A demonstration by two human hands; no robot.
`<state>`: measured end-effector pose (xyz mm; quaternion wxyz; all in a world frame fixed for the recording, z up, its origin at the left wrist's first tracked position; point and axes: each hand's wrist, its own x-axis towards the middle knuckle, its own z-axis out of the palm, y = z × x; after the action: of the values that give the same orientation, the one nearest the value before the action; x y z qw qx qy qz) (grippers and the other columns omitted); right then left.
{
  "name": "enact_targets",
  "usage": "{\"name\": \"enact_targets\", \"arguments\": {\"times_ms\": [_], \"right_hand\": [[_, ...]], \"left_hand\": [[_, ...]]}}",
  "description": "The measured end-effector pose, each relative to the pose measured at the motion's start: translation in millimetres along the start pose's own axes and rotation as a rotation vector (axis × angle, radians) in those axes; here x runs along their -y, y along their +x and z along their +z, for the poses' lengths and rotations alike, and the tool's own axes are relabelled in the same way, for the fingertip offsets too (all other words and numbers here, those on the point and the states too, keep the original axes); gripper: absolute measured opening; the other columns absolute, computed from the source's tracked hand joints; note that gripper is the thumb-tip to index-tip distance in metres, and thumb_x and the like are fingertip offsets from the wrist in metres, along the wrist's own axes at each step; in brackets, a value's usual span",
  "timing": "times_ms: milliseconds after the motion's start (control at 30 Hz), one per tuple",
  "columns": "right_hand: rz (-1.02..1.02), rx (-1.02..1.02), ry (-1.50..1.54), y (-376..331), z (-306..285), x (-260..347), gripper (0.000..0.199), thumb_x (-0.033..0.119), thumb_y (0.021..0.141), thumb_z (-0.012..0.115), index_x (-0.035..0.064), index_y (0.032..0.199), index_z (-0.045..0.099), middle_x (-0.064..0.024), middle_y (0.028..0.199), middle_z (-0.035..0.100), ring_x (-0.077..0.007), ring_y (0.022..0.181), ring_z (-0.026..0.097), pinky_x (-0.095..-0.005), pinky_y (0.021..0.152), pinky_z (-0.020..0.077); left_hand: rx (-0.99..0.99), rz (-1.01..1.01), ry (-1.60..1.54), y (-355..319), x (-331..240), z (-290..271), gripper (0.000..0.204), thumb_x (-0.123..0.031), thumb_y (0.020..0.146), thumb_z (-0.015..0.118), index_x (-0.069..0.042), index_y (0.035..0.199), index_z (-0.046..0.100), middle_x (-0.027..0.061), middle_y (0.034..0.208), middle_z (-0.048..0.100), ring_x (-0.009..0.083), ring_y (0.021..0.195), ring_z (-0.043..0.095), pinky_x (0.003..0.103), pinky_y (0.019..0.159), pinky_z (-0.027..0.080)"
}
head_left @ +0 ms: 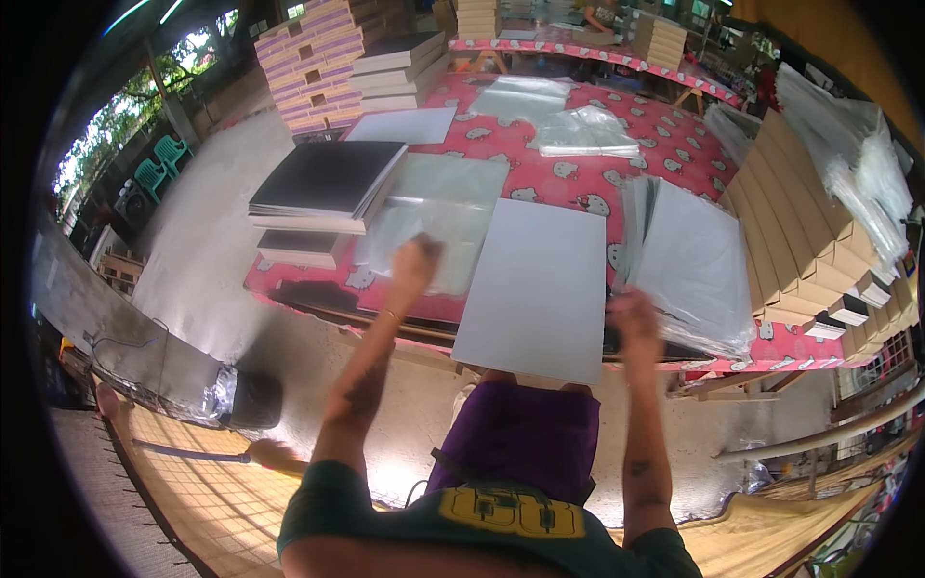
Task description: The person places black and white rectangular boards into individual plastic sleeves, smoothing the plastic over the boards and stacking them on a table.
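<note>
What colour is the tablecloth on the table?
The tablecloth is pinkish red with little white cartoon cat faces, seen in the head view.

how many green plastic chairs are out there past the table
2, side by side at the far left outside: one green chair nearer the wall, the other green chair just left of it; more may be hidden.

Both hands are smeared by motion blur: the left hand over a clear plastic sleeve, the right hand at a stack of clear plastic bags, so neither grip can be made out. The large flat grey board between them hides the table edge and overhangs it. Right of the right hand, the row of tan cardboard boxes fades into the dark rim.
</note>
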<state>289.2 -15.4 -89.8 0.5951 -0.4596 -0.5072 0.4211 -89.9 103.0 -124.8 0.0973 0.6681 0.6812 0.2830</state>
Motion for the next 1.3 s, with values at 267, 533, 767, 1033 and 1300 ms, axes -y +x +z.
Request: {"name": "enact_targets", "arguments": {"times_ms": [267, 533, 767, 1033, 1300], "right_hand": [[0.118, 0.098, 0.189, 31, 81, 1, 0.032, 0.031, 0.093, 0.058, 0.0045, 0.109, 0.06, 0.0016, 0.075, 0.055, -0.0056, 0.074, 0.048, -0.0244, 0.063, 0.0423], [0.249, 0.121, -0.103, 73, -10, -7, 0.032, 0.035, 0.088, 0.063, 0.0045, 0.098, 0.063, -0.0031, 0.084, 0.06, -0.0159, 0.081, 0.056, -0.0303, 0.075, 0.0456], [-0.183, 0.417, -0.839, 50, 36, -7, 0.037, 0.024, 0.081, 0.068, 0.0074, 0.113, 0.06, -0.0072, 0.091, 0.065, -0.0227, 0.088, 0.062, -0.0354, 0.079, 0.0487], [0.344, 0.103, 0.288, 47, 41, -13, 0.023, 0.014, 0.085, 0.067, 0.0098, 0.106, 0.058, 0.0013, 0.09, 0.062, -0.0091, 0.078, 0.057, -0.025, 0.069, 0.044], [0.176, 0.021, 0.807, 30, 38, -2, 0.026, 0.005, 0.086, 0.063, 0.0069, 0.11, 0.054, -0.0013, 0.09, 0.059, -0.0149, 0.084, 0.061, -0.0311, 0.077, 0.051]], "left_hand": [[-0.309, 0.432, -0.545, -55, -177, -36, 0.042, -0.029, 0.086, 0.067, -0.001, 0.115, 0.056, 0.0118, 0.094, 0.061, 0.0192, 0.085, 0.061, 0.031, 0.071, 0.05], [0.184, 0.28, -0.47, -20, -100, 10, 0.048, -0.039, 0.088, 0.061, 0.006, 0.071, 0.058, 0.0163, 0.065, 0.053, 0.0228, 0.062, 0.052, 0.037, 0.061, 0.041], [0.362, 0.212, -0.592, -20, -116, 10, 0.045, -0.038, 0.091, 0.059, 0.002, 0.07, 0.055, 0.0014, 0.06, 0.037, 0.0101, 0.059, 0.038, 0.027, 0.056, 0.035], [-0.135, 0.142, -0.729, -59, -143, -1, 0.021, -0.02, 0.092, 0.06, -0.002, 0.102, 0.057, 0.0033, 0.088, 0.062, 0.0114, 0.073, 0.06, 0.026, 0.064, 0.048], [0.46, 0.221, -0.337, -96, -138, 30, 0.021, -0.021, 0.085, 0.067, -0.001, 0.093, 0.066, 0.0128, 0.092, 0.063, 0.0232, 0.079, 0.062, 0.031, 0.067, 0.047]]}}
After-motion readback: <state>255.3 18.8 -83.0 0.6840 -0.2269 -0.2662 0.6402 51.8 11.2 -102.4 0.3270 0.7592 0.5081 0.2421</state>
